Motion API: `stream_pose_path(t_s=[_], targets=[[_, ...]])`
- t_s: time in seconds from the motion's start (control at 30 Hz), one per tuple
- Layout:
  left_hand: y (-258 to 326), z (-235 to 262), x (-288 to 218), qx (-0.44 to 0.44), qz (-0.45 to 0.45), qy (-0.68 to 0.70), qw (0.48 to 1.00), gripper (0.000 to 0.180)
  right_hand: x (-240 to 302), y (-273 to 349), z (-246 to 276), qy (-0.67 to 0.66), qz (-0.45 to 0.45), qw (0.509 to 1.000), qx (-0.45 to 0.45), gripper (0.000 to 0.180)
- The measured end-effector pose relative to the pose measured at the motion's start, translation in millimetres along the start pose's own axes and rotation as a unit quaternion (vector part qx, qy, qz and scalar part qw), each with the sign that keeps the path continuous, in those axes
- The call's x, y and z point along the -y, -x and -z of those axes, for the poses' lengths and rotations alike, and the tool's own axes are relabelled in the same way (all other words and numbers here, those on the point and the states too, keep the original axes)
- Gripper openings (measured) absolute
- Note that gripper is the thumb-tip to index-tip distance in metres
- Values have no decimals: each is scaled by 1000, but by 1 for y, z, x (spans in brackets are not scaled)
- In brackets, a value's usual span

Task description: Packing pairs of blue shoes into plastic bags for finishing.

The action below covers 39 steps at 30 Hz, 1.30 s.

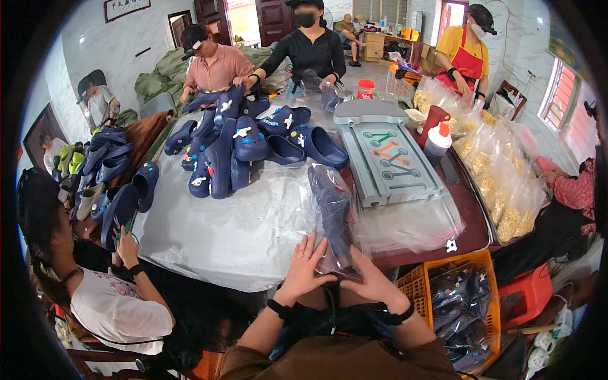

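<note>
In front of me a pair of navy clogs (330, 206) lies inside a clear plastic bag (347, 235), lengthwise at the table's front edge. My left hand (305, 267) rests on the bag's near left side with its fingers spread. On the near right side, my right hand (375, 283) touches the plastic, fingers stretched out and thumb pointing inward. Both thumbs come close together at the bag's near end. Right of the clogs lies a stack of flat clear bags (405, 229), partly under a folded grey plastic stool (394, 155).
A heap of navy clogs (218, 149) covers the table's far left. A squeeze bottle (438, 140) and a tray of small bagged pieces (500, 183) stand right. Below right, an orange crate (418, 288) holds bagged clogs. Co-workers surround the table; one at left holds scissors (118, 229).
</note>
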<state>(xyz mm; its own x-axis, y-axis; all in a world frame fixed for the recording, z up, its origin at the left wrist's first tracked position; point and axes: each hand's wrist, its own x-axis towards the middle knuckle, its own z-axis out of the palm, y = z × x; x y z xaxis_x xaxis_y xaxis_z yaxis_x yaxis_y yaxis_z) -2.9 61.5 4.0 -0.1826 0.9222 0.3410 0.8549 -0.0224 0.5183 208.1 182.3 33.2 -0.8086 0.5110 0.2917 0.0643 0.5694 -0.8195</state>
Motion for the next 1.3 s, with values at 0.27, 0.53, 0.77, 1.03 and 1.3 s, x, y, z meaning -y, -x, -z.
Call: stream_pose_path(t_s=[0.27,0.53,0.77,1.03,1.3], targets=[[2,-5,6,-5,20,-10,1000,107,61,-92,87,-92,-75,991,-64,22],[3,-5,5,-8,1,-25,1000,106,-55,-264,57,87,-69,992,-52,39],[5,-3,3,-22,-4,-24,999,105,-126,-331,30,309,-50,950,-10,39],[5,-6,4,-25,7,4,1000,101,-99,-332,28,324,-63,940,-82,11],[3,3,-8,-8,8,-7,1000,104,32,-215,91,200,47,957,-206,19]])
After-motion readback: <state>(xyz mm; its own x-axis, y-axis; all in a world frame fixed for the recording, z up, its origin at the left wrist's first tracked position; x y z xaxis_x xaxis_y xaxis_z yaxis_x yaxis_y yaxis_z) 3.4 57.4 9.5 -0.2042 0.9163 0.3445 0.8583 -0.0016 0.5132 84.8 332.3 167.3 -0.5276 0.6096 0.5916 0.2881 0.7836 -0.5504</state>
